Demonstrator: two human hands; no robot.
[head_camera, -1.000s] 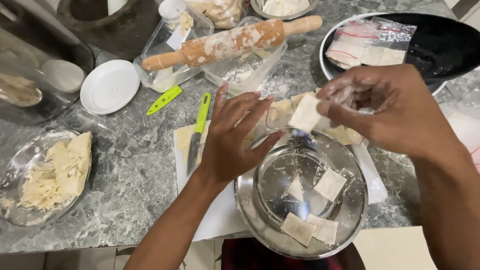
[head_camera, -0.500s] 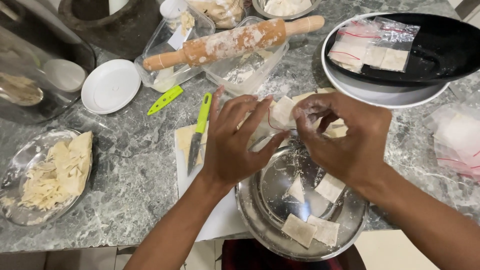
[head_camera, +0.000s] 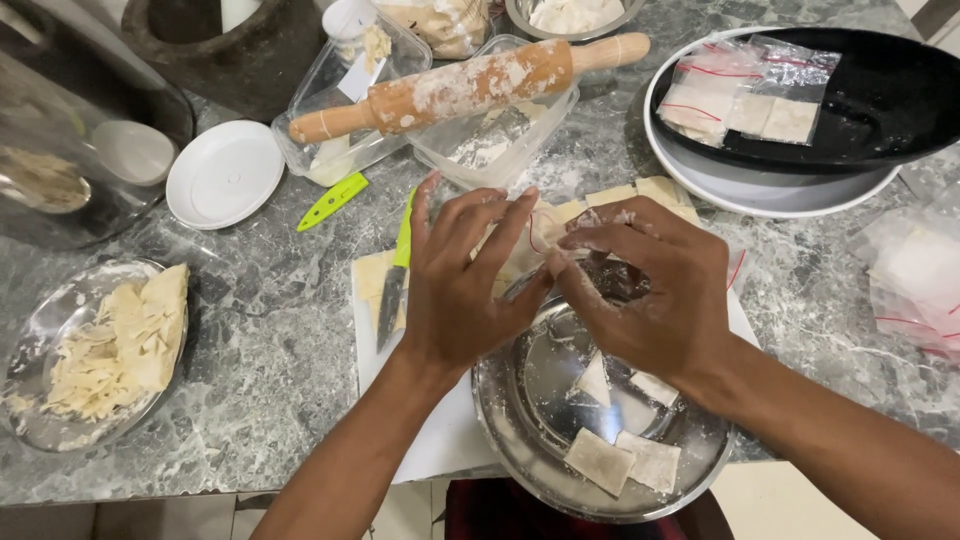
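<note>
Both hands meet over the far rim of the steel bowl (head_camera: 520, 470): left hand (head_camera: 455, 290) and right hand (head_camera: 650, 290) pinch a small clear bag (head_camera: 525, 245) between fingers, above the cut dough pieces (head_camera: 640, 190) on the marble surface (head_camera: 260, 340). Four dough squares (head_camera: 600, 460) lie in the bowl. A green-handled knife (head_camera: 393, 275) lies just left of the left hand; a floured rolling pin (head_camera: 470, 88) rests across tubs behind.
</note>
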